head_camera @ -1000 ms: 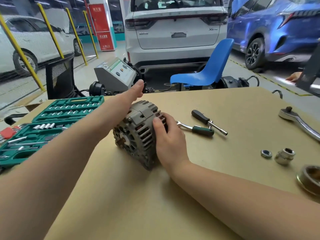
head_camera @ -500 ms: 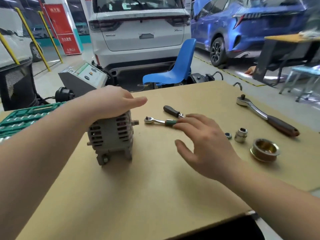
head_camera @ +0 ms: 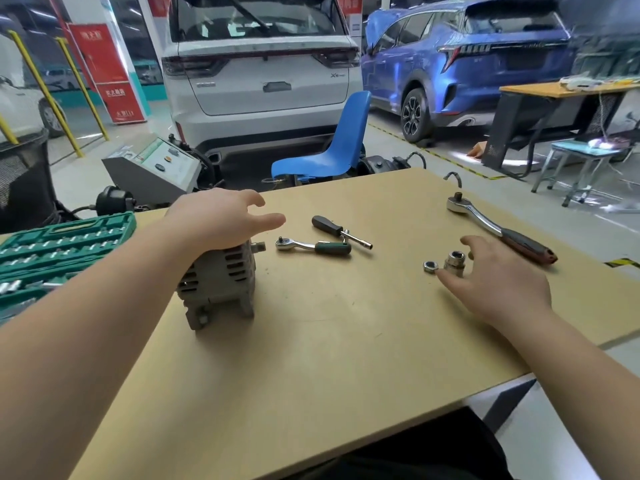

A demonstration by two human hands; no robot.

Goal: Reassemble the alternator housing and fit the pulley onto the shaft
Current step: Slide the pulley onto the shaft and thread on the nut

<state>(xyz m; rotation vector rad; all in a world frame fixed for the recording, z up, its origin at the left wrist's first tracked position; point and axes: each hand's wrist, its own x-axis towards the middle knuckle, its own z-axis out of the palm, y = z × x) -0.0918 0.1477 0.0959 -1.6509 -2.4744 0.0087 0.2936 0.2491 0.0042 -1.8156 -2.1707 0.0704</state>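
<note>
The grey alternator [head_camera: 221, 278] stands on the tan table [head_camera: 346, 358], left of centre, with its short shaft [head_camera: 259, 247] pointing right. My left hand [head_camera: 221, 220] rests on top of the housing, fingers stretched out toward the right. My right hand [head_camera: 498, 275] hovers palm-down with spread fingers at the right, just beside a loose nut [head_camera: 430, 266] and a silver socket [head_camera: 454, 260]. Its thumb almost touches the nut. The pulley is not visible; the right hand covers the spot behind the socket.
A small green-handled ratchet [head_camera: 311, 245] and a black-handled driver [head_camera: 337, 230] lie between alternator and socket. A large ratchet [head_camera: 498, 226] lies at the far right. A green socket set case [head_camera: 52, 247] sits open at the left edge. A blue chair [head_camera: 332, 150] stands behind the table.
My right hand left the alternator and swept right across the table to the nut and socket, covering the pulley. My left hand settled flat on top of the alternator, which now stands upright.
</note>
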